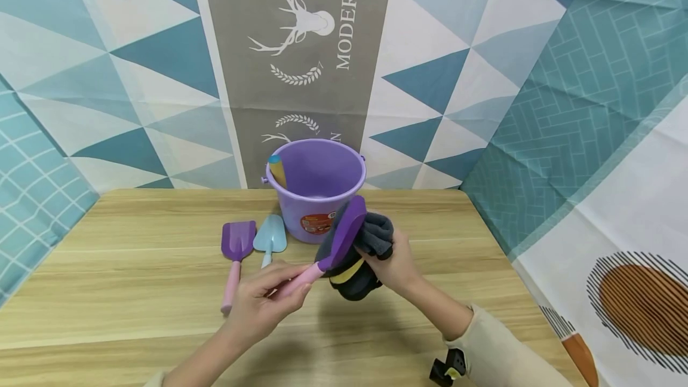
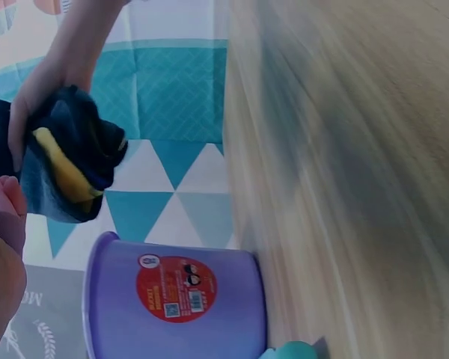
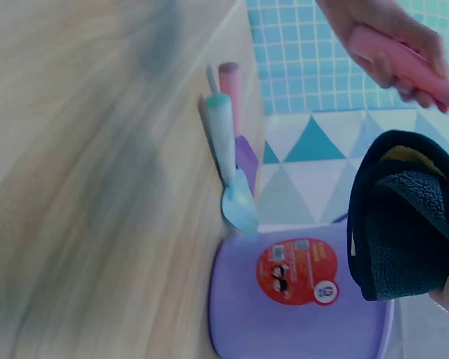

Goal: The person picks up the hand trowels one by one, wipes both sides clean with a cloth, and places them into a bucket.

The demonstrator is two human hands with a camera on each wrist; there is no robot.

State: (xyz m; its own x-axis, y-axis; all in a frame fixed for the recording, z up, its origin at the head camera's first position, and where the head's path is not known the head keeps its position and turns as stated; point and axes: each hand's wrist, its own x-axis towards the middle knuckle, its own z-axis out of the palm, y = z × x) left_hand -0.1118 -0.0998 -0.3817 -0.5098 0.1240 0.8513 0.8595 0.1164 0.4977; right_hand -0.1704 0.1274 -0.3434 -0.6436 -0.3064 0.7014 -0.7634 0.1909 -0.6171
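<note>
My left hand (image 1: 260, 303) grips the pink handle of a toy shovel (image 1: 347, 232) whose purple blade points up and away. Bunched in my right hand (image 1: 400, 264) is a dark grey cloth (image 1: 374, 233) with black edging and a yellow band. The blade overlaps the cloth in the head view, and both are held above the table in front of a purple bucket (image 1: 292, 212). From the right wrist view, the folded cloth (image 3: 404, 224) hangs below the shovel's pink handle (image 3: 404, 60); the blade is out of that frame.
A second purple shovel with a pink handle (image 1: 232, 285) and a light blue shovel (image 1: 272, 233) lie on the wooden table (image 1: 134, 291), left of the bucket. A yellow handle with a blue end (image 1: 278, 172) leans inside the bucket. Patterned cloth walls (image 1: 430, 76) stand behind.
</note>
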